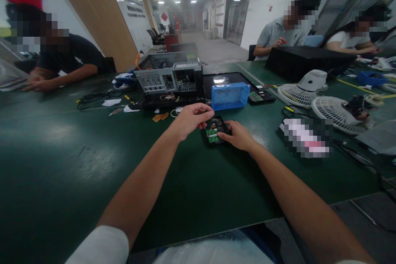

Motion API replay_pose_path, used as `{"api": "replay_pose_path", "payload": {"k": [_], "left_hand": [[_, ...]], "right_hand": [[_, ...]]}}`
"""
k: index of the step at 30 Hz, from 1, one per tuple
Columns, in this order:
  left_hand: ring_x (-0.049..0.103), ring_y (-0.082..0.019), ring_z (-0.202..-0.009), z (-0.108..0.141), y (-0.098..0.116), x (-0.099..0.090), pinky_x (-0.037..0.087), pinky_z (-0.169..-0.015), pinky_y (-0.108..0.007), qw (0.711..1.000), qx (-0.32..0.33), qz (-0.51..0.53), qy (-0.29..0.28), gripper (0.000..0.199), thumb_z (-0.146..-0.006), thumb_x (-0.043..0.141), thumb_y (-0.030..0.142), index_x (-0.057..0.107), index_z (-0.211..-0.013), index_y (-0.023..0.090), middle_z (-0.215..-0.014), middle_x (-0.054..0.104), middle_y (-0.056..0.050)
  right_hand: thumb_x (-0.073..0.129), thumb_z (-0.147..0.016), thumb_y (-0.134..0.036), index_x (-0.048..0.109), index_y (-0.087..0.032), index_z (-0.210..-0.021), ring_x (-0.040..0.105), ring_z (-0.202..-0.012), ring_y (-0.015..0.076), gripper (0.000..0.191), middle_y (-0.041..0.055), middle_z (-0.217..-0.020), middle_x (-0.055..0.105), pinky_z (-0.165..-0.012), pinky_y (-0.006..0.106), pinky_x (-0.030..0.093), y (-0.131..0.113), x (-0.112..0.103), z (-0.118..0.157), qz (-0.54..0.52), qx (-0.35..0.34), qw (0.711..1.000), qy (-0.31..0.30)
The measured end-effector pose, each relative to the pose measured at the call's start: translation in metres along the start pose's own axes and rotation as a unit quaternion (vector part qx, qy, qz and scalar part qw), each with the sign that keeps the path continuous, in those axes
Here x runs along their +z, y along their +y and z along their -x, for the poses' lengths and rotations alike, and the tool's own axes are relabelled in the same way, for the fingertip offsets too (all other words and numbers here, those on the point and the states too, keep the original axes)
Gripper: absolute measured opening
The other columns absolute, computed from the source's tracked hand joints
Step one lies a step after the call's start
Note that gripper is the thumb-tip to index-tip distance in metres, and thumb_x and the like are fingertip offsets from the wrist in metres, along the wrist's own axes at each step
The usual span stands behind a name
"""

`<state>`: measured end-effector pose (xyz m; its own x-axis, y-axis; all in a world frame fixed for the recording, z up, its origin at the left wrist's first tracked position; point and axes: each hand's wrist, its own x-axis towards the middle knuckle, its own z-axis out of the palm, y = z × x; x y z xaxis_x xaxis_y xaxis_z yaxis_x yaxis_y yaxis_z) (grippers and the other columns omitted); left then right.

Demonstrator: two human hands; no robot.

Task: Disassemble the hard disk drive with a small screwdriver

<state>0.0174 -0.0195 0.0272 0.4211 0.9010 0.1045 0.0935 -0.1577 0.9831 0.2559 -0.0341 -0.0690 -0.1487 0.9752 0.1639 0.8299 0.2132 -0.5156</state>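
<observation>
A small black device (220, 123) with a green circuit board (212, 135) at its near left lies on the green table. My right hand (238, 135) grips its right side, thumb over the board's edge and fingers behind the casing. Over the device's left side is my left hand (194, 120), its fingers bent and pressed together; whatever they may pinch is too small to make out. Just behind the device, a blue plastic bin (230, 96) stands on its side.
An opened computer case (170, 78) stands behind my left hand. Another circuit-board device (261, 96) lies right of the bin. White fan parts (298, 90), cables and a black box (306, 60) occupy the right. Three people sit around the table (93, 181).
</observation>
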Motion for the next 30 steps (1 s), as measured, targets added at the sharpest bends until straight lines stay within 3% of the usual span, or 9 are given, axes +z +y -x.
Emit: {"api": "replay_pose_path", "payload": {"k": [6,18,24,30], "left_hand": [[0.058,-0.008,-0.058,0.0010,0.0008,-0.0007,0.044,-0.049,-0.019,0.999,-0.020,0.011,-0.028,0.031,-0.084,0.074,0.037,0.072,-0.108,0.019,-0.080,0.064,-0.002],[0.062,-0.009,-0.055,0.0010,0.0010,0.0045,0.047,-0.046,-0.021,0.990,-0.071,0.118,-0.036,0.026,-0.087,0.071,0.036,0.062,-0.104,0.018,-0.105,0.071,-0.010],[0.063,-0.011,-0.055,-0.0005,-0.0010,0.0027,0.046,-0.044,-0.021,0.982,-0.098,0.146,-0.071,0.025,-0.086,0.066,0.037,0.061,-0.104,0.020,-0.102,0.071,-0.009],[0.066,-0.012,-0.059,0.0002,0.0031,0.0015,0.050,-0.049,-0.022,0.981,-0.109,0.144,-0.067,0.020,-0.085,0.063,0.036,0.063,-0.096,0.019,-0.096,0.068,-0.007]], "right_hand": [[0.067,-0.086,-0.058,0.056,-0.018,-0.135,0.063,-0.097,0.0240,0.064,0.0133,-0.113,0.063,-0.085,0.034,0.049,-0.0015,-0.0004,0.0004,-0.004,-0.002,1.000,-0.002],[0.066,-0.087,-0.059,0.058,-0.019,-0.132,0.063,-0.095,0.0238,0.061,0.0129,-0.112,0.064,-0.084,0.033,0.048,-0.0002,0.0003,0.0001,0.000,0.000,1.000,-0.001],[0.066,-0.086,-0.059,0.057,-0.018,-0.133,0.063,-0.097,0.0237,0.063,0.0134,-0.114,0.064,-0.086,0.033,0.048,-0.0023,-0.0014,0.0001,0.003,0.002,1.000,-0.004],[0.067,-0.086,-0.059,0.057,-0.018,-0.134,0.063,-0.096,0.0239,0.064,0.0139,-0.115,0.063,-0.085,0.034,0.049,-0.0035,-0.0026,0.0003,-0.001,0.003,1.000,-0.003]]}}
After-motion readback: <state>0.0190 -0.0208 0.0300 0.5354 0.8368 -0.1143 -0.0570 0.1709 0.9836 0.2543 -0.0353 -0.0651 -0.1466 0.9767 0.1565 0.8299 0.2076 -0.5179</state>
